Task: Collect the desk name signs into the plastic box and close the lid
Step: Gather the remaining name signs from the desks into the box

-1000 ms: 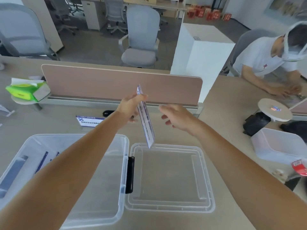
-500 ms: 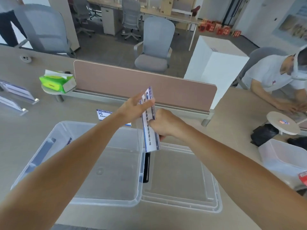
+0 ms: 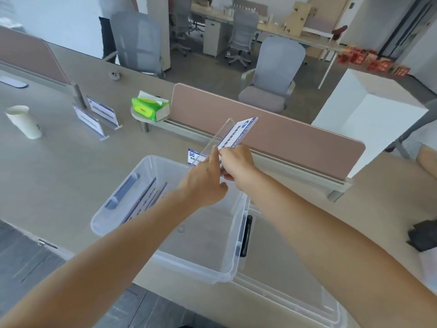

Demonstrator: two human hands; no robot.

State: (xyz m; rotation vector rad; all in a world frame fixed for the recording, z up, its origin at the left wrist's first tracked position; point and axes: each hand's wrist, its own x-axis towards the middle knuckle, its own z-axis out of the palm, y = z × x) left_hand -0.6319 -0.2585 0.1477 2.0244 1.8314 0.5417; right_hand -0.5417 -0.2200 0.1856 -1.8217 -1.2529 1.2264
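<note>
Both hands grip one sign (image 3: 233, 136) above the box (image 3: 165, 263)'s far rim. L hand (image 3: 204, 183): fingers pinch the clear acrylic edge, thumb side down. R hand (image 3: 236, 163): fingers closed on the printed card part, just right of the L hand, the two touching. Sign is tilted, top end pointing up and away from the box toward the divider (image 3: 295, 140); its lower end is hidden behind the hands.

Box is clear plastic, open, on the desk (image 3: 47, 171) under both forearms. Inside, along its left wall, a few signs (image 3: 147, 200) lie leaning; exact count can't tell. Dark latch (image 3: 246, 235) on the box's right side. Lid (image 3: 295, 301) lies flat on the desk just right of the box, partly under the R forearm.

Just beyond the box's far rim, a 2nd sign (image 3: 195, 155) stands on the desk, mostly hidden by the L hand. Well left of the box and farther back: 2 more signs (image 3: 95, 116) upright, close together. Left of those, a white cup (image 3: 23, 121). Tissue pack (image 3: 150, 110), green, sits beyond the box on a small round shelf at the divider's left end. Grey chair (image 3: 272, 76) behind the divider.
</note>
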